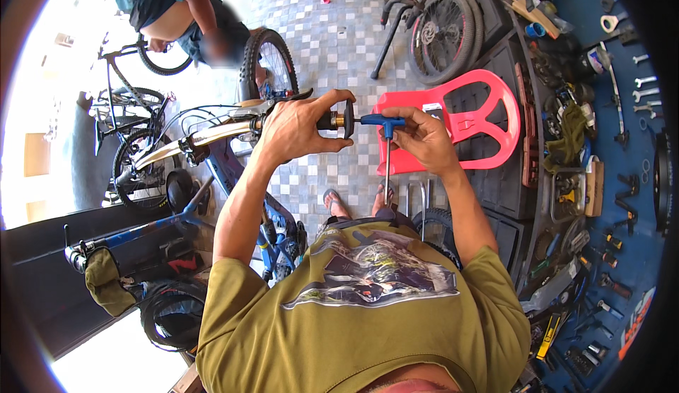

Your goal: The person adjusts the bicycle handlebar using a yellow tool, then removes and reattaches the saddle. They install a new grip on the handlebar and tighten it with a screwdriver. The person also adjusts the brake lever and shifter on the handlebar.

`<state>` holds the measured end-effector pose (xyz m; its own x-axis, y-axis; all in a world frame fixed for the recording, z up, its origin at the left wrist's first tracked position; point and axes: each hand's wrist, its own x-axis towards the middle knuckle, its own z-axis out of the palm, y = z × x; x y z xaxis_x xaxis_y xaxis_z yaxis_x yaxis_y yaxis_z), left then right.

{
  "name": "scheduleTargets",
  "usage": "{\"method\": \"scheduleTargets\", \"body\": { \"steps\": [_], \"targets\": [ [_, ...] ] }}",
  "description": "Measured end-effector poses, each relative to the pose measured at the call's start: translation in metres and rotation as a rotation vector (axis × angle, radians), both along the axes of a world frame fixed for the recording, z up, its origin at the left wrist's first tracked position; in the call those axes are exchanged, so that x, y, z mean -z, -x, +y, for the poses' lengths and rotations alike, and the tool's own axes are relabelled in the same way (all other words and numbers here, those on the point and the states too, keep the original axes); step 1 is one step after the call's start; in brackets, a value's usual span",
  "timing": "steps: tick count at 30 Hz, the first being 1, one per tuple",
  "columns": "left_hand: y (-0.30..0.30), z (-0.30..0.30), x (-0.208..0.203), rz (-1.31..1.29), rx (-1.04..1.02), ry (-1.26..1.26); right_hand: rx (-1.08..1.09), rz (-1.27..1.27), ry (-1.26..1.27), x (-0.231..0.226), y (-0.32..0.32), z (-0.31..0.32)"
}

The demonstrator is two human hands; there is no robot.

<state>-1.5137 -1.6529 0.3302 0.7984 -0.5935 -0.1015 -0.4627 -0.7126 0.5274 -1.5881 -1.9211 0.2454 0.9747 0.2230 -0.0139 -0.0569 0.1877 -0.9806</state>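
Observation:
At the end of a bicycle handlebar [163,151], my left hand [297,126] is closed, thumb and index finger pinching a black disc-like part [349,119] seen edge-on. A gold-coloured collar [339,120] shows between that part and the grip. My right hand [427,138] grips the blue handle of a T-handle hex key [385,122]. One short shaft points left and reaches the middle of the black part; the long shaft hangs down toward me. How deep the tip sits is hidden. The blue bicycle frame [225,168] stands at my left.
Beyond my right hand lies a red plastic seat [488,121] on dark cabinets [495,188]. Tools hang on a blue wall [647,181] at the right. Loose wheels [442,36] lean at the back. Another person [170,11] is at the far left, near parked bicycles [131,124].

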Motion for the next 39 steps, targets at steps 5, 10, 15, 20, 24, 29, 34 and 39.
{"method": "scheduleTargets", "body": {
  "steps": [5,10,15,20,24,29,34,39],
  "targets": [
    [0.002,-0.001,-0.004,0.017,-0.016,-0.022,0.168,-0.319,0.414,-0.016,-0.006,0.01],
    [0.002,0.0,-0.004,-0.013,-0.017,-0.026,0.195,-0.418,0.627,-0.021,-0.007,0.014],
    [0.002,-0.005,-0.005,-0.021,-0.005,-0.022,0.098,0.129,0.457,-0.004,-0.019,0.008],
    [0.002,-0.005,0.0,-0.038,0.0,-0.005,0.277,-0.224,0.551,-0.039,-0.003,0.031],
    [0.002,-0.009,0.0,-0.058,0.027,-0.005,0.206,-0.722,0.79,-0.022,-0.005,0.015],
    [0.003,-0.016,0.0,-0.005,0.03,-0.021,0.127,-0.752,1.211,-0.032,0.0,0.0],
    [0.004,-0.019,0.002,-0.007,0.055,-0.003,0.249,-1.064,1.338,-0.04,-0.004,-0.004],
    [0.003,-0.021,0.003,0.008,0.065,-0.003,0.157,-0.952,1.317,-0.032,-0.003,-0.009]
  ]
}}
